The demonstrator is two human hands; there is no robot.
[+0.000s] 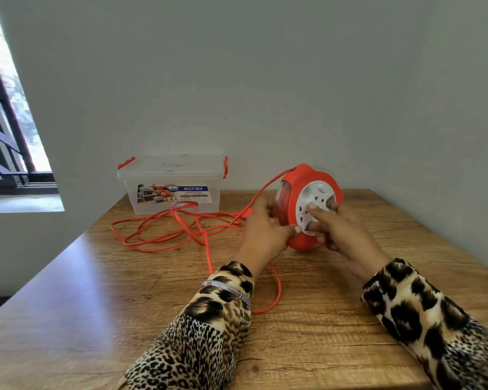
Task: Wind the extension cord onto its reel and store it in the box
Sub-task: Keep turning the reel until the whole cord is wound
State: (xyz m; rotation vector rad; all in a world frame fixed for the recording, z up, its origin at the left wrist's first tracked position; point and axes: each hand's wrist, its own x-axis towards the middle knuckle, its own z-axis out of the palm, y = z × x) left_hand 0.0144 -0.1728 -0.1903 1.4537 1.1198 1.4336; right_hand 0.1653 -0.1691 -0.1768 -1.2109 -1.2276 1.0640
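Round orange plastic cord reel with white socket face stands on edge on the wooden table, near the back wall. Left hand grips the reel's left side, thumb at the rim of the white face. Right hand holds the right side, index finger extended across the socket face. Loose orange extension cord lies in tangled loops on the table left of the reel; one strand rises to the reel top. Clear lidded plastic storage box with red latches sits behind the loops, against the wall.
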